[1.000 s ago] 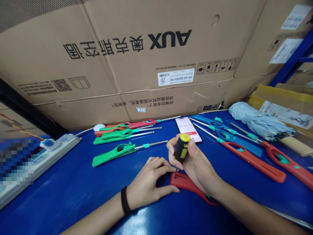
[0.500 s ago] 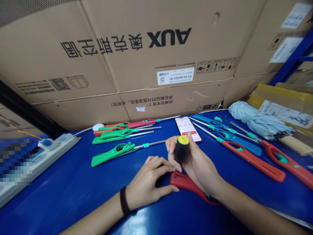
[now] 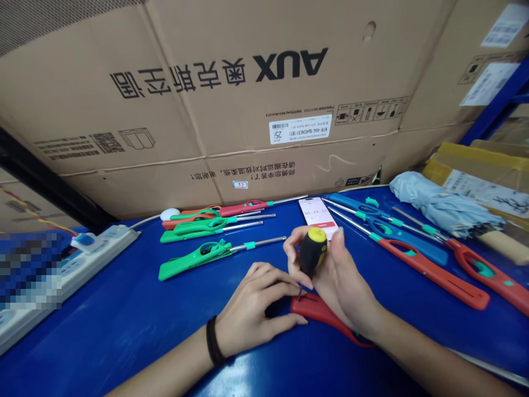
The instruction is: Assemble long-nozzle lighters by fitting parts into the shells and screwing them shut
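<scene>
My right hand (image 3: pixel 339 281) is wrapped round a black screwdriver with a yellow cap (image 3: pixel 312 251), held nearly upright. Its tip rests on the end of a red lighter handle (image 3: pixel 320 311) lying on the blue table (image 3: pixel 124 325). My left hand (image 3: pixel 252 311), with a black band at the wrist, presses down on that handle's left end, fingers curled over it. Much of the handle is hidden under my right hand and forearm.
Green and red long-nosed lighters (image 3: pixel 198 256) lie to the left, blue and red ones (image 3: pixel 413 259) to the right. A phone with a timer (image 3: pixel 318 212) lies behind my hands. A power strip (image 3: pixel 70 264) sits at left, a folded umbrella (image 3: pixel 446 207) at right, big cardboard boxes (image 3: pixel 248 94) behind.
The screwdriver has been turned a little in my right hand, and its fingers have shifted on the handle. The left hand and the red handle have stayed in place.
</scene>
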Demonstrator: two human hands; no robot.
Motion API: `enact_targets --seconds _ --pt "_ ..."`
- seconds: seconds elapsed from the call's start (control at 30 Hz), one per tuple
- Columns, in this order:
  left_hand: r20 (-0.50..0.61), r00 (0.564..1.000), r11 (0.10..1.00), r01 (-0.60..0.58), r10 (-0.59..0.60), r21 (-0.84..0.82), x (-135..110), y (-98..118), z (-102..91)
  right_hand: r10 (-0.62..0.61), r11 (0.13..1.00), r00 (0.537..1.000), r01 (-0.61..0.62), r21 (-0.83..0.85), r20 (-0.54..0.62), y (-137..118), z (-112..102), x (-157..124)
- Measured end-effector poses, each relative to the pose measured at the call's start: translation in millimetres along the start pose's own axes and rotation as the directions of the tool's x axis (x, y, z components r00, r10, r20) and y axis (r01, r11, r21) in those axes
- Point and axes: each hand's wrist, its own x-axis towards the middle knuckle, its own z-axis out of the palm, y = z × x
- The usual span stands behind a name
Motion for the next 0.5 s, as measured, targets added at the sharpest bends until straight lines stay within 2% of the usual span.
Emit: enact_targets --seconds 0.1,0.3,0.43,0.5 --pt "0.006 1.0 1.0 0.0 0.0 -0.01 0.1 -0.4 0.6 -0.044 0.999 0.999 0.044 -0.014 0.006 1.3 -0.7 -0.7" --pt "0.013 1.0 0.999 0.005 -0.005 -0.032 0.4 -0.5 0.8 0.063 0.998 0.998 -0.062 0.013 -0.012 1.2 -1.0 0.1" --pt "0.011 1.0 0.999 0.013 -0.013 -0.035 -0.2 -1.1 1.3 -0.008 1.0 1.0 0.008 -0.012 -0.022 2.2 -0.1 -1.1" --pt "0.011 1.0 0.999 0.014 -0.014 -0.032 -0.3 -1.2 1.3 0.0 0.999 1.0 0.0 -0.054 -0.006 1.6 -0.2 -1.3"
